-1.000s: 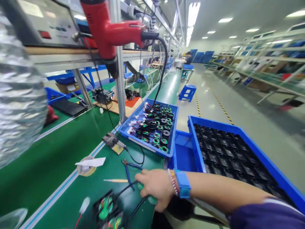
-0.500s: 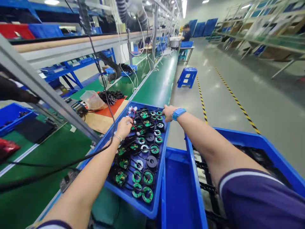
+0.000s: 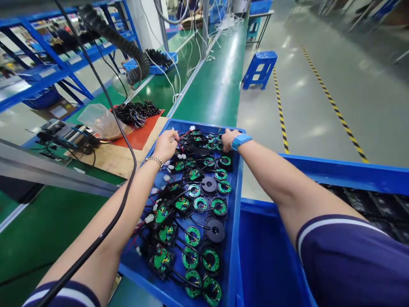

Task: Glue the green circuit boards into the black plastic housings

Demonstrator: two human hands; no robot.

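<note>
A blue tray [image 3: 238, 243] lies before me, filled with cabled assemblies of round green circuit boards [image 3: 219, 206], black housings and white plugs. Over its far left part, my left hand [image 3: 166, 145] is closed in a pinch; a bit of white plug and red wires show at the fingertips. At the far right corner of the tray, my right hand [image 3: 230, 140] has its fingers curled down inside the rim, beside a green ring board. What those fingers grip is hidden. A black cable [image 3: 128, 187] hangs across the view in front of my left forearm.
Beyond the tray runs a green conveyor [image 3: 217, 94]. To the left are a bundle of black cables [image 3: 137, 113] on an orange mat, a plastic bag [image 3: 100, 121] and a metal fixture [image 3: 65, 136]. Another blue bin [image 3: 345, 168] stands right, a blue stool [image 3: 260, 70] farther off.
The view has tipped downward and closer to the tray. My left hand has moved toward the tray's far end. My right hand's fingers have moved from the rim to inside the corner.
</note>
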